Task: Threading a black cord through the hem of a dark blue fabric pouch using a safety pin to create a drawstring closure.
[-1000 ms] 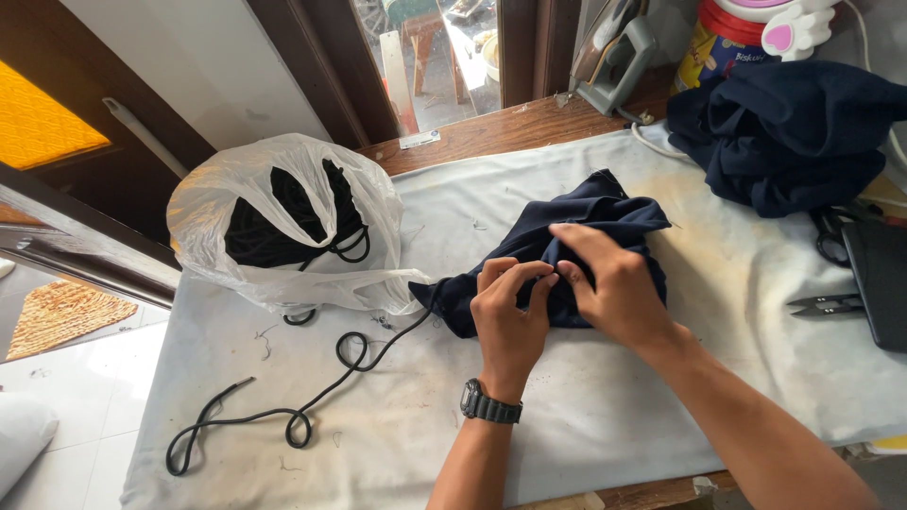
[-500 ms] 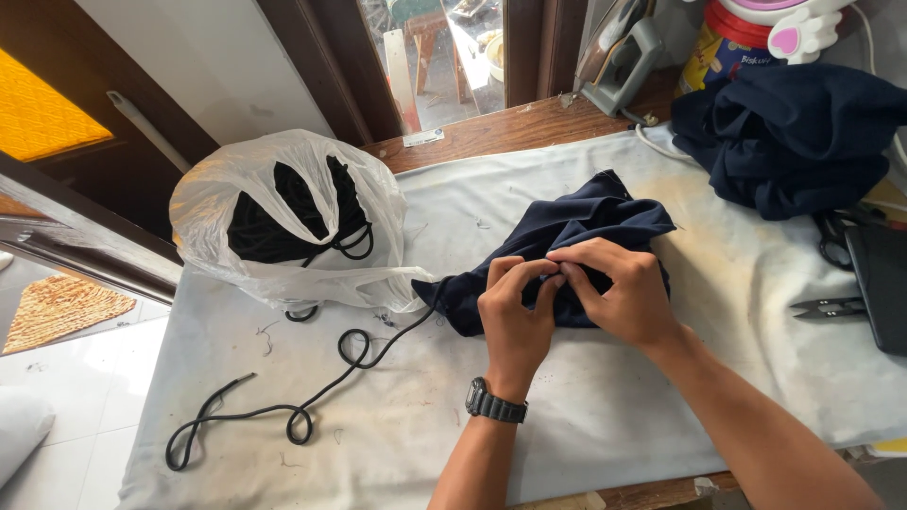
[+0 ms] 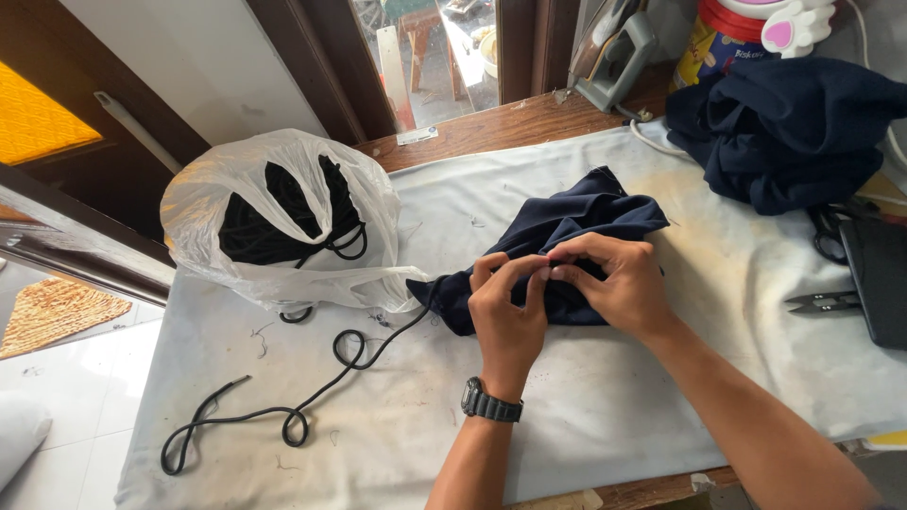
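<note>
A dark navy garment [image 3: 576,222] lies bunched on the white padded cloth [image 3: 605,416] covering the table. My left hand [image 3: 505,312], with a black wristwatch, pinches the garment's near edge. My right hand [image 3: 614,283] grips the same edge right beside it, fingertips of both hands meeting. A black cord [image 3: 283,406] runs from under the garment's left end across the cloth, looping toward the front left.
A white plastic bag [image 3: 236,203] with several black cords inside sits at the left. A pile of navy fabric [image 3: 794,132] lies at the back right. Small snips [image 3: 822,300] and a black flat object [image 3: 879,279] rest at the right edge. An iron [image 3: 624,47] stands behind.
Both hands stay on the garment's edge, with the fingers shifting slightly along it. The garment and cord lie about where they were.
</note>
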